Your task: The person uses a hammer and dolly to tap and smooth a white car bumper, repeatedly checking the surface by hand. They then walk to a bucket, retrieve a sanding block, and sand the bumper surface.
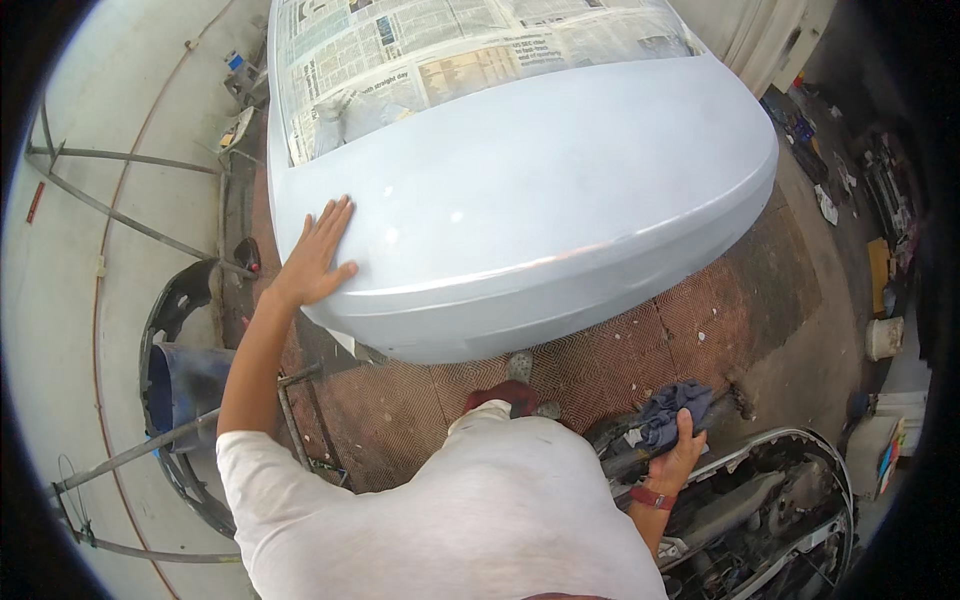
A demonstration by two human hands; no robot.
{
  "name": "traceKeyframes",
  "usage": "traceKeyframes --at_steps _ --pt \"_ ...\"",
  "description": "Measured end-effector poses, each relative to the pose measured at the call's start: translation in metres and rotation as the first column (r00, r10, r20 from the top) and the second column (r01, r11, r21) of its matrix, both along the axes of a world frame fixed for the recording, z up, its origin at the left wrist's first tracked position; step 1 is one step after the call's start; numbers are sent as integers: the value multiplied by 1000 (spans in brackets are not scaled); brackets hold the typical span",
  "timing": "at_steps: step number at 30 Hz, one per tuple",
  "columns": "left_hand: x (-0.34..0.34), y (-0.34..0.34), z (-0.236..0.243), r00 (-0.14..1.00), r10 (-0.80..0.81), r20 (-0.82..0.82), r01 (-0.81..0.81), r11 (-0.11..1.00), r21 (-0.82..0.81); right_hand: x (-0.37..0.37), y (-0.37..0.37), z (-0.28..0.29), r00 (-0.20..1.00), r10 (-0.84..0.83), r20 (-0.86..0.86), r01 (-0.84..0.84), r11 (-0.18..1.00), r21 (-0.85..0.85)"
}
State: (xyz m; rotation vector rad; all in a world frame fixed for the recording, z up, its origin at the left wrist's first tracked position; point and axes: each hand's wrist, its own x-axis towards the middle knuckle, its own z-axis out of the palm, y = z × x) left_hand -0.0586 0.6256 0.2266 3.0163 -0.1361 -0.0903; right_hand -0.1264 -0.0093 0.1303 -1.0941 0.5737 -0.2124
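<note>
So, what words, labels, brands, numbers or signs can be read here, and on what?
Newspaper sheets on the pale car body: headlines legible, but I don't copy printed words; the smaller columns are too small to read.
Pale item with coloured patches, far right: no text readable.

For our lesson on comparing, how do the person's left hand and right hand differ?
The left hand lies palm-down on the pale car body; the right hand holds a dark cloth. The left hand's wrist is bare; the right hand's wears a red band. Neither hand wears a glove.
</note>
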Motion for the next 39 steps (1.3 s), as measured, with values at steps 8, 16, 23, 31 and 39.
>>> traceKeyframes --at_steps 8,16,23,31,39 --pt "62 -84 7 908 -419 -18 418 907 -59 44 37 26 999 44 8 -44 998 -43" --pt "158 -187 3 736 -667 117 676 733 -76 62 56 36 996 53 69 -49 997 -54" --pt "245 -264 -10 750 -641 165 656 752 -65 80 56 41 999 5 53 -4 1000 -18" --pt "243 -258 6 778 -621 101 627 778 -43 89 27 35 995 -81 62 82 996 -21" --pt "115 -156 24 880 -455 -140 446 891 -87 99 -2 4 989 -137 -62 135 990 -37"
